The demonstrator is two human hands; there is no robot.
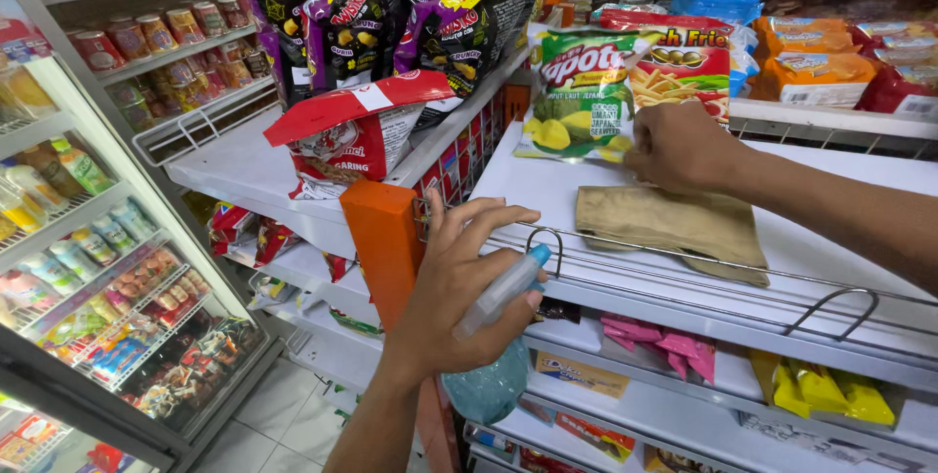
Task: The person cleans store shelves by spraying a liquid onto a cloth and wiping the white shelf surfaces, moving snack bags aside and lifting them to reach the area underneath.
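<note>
My left hand (452, 287) grips a spray bottle (502, 289) with a pale nozzle and a blue body that hangs below my palm, close to the wire rail of the white shelf (831, 238). My right hand (679, 149) rests on that shelf, pressing the far edge of a tan cloth (674, 224) that lies flat on it. Just beyond my right hand a green snack bag (578, 92) leans against a red snack bag (684, 61).
An orange shelf divider (386, 234) stands left of my left hand. A red and white bag (352, 131) lies on the neighbouring shelf, with dark snack bags (391, 14) behind. A glass-door cooler (88, 268) fills the left. Lower shelves hold pink and yellow packets.
</note>
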